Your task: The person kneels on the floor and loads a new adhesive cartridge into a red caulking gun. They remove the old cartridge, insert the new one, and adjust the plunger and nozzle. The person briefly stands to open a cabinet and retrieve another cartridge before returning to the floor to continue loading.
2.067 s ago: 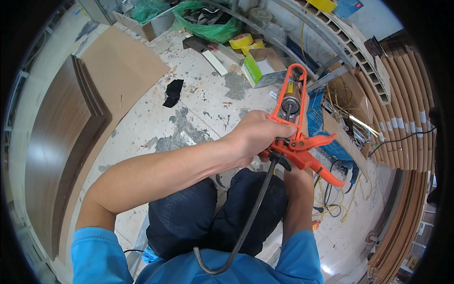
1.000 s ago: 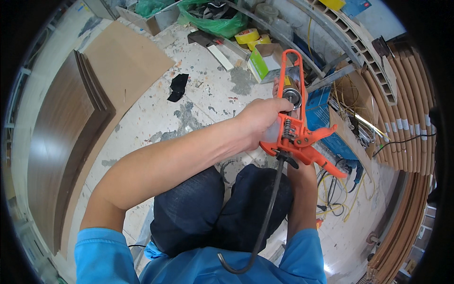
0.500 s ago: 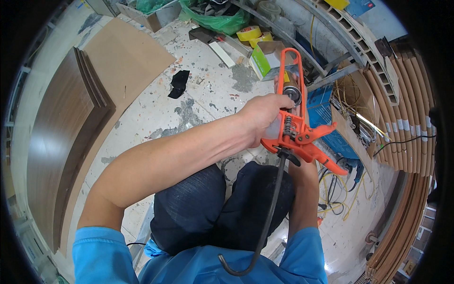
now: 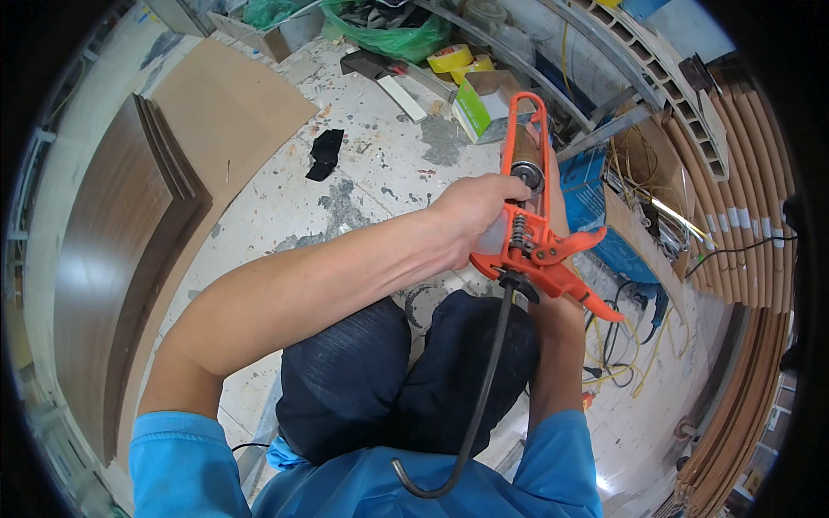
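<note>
An orange caulking gun (image 4: 542, 244) is held up in front of my knees, its long hooked metal rod running back toward my lap. My left hand (image 4: 473, 211) is closed round the gun's frame, thumb lying near the rod. A brownish cartridge (image 4: 526, 148) with a dark, hollow-looking rear end sits in the cradle. Behind the gun, my right hand (image 4: 554, 162) is mostly hidden; fingertips show by the far end of the cartridge, and it appears to grip there. The trigger and handle stick out to the right, with no hand on them.
Stacked brown boards (image 4: 129, 259) lie at left on a cardboard sheet (image 4: 250, 108). Ahead are a green-white box (image 4: 484, 108), yellow tape rolls (image 4: 451, 59) and a black scrap (image 4: 325, 154). At right stand a blue box (image 4: 583, 186), tangled cables (image 4: 617, 367) and leaning brown panels (image 4: 751, 207).
The gun and both hands have shifted slightly left. More of the cartridge now shows within the cradle. My grip looks the same.
</note>
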A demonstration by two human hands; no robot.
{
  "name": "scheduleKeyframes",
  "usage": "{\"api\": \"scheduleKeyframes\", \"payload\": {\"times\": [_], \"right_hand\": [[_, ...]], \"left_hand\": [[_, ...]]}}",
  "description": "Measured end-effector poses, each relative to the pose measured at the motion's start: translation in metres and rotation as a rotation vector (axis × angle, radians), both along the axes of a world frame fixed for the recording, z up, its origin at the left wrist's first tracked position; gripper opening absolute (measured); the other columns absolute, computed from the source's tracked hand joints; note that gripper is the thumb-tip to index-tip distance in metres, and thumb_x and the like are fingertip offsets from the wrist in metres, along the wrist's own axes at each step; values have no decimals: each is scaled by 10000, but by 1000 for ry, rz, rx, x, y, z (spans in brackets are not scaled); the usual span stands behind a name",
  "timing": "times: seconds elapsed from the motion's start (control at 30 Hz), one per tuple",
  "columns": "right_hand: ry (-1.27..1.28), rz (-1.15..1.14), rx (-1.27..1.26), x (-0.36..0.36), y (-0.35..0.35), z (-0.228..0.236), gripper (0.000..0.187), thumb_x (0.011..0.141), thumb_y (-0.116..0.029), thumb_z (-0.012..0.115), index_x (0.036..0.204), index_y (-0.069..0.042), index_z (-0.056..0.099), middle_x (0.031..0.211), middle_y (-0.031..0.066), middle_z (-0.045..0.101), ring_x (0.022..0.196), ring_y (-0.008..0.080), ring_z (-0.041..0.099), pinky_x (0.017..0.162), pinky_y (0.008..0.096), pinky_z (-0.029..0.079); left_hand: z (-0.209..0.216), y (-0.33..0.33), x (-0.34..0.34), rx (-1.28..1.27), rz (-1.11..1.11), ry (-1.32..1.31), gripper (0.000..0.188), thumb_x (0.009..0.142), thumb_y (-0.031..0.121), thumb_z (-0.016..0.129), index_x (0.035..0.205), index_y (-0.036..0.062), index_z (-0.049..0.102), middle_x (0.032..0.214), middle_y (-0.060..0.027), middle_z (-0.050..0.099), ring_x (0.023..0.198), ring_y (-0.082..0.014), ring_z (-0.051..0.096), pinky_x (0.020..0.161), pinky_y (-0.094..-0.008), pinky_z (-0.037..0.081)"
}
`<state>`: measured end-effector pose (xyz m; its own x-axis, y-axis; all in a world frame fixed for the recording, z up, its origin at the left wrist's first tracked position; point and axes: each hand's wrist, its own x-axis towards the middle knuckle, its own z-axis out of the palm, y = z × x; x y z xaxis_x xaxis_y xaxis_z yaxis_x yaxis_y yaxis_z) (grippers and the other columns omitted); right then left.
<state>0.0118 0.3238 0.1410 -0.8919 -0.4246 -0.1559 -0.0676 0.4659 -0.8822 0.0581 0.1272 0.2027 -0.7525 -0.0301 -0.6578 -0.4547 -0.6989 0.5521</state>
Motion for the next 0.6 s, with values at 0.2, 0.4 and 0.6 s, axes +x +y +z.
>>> {"api": "scheduleKeyframes", "payload": {"times": [0.2,0.4,0.6], "right_hand": [[-5,-2,-24,-3,-5,0,299,987,-261,562,1145,-27,659,1047,188,715,981,345,678,851,436,536],[-7,6,-25,-5,-7,0,292,984,-252,565,1140,-27,665,1050,189,718,990,345,680,855,433,534],[0,20,3,-3,-7,2,285,980,-242,569,1135,-26,671,1053,189,720,999,346,683,858,431,533]], "left_hand": [[2,-3,-1,138,5,96,185,974,186,603,1043,15,600,901,-82,677,744,-179,679,700,-352,568],[2,-3,-1,130,8,135,175,989,186,588,1026,15,599,874,-76,670,722,-172,669,685,-349,566],[1,-4,-1,66,-3,95,178,975,178,597,1039,13,622,893,-76,680,752,-181,684,692,-357,571]]}}
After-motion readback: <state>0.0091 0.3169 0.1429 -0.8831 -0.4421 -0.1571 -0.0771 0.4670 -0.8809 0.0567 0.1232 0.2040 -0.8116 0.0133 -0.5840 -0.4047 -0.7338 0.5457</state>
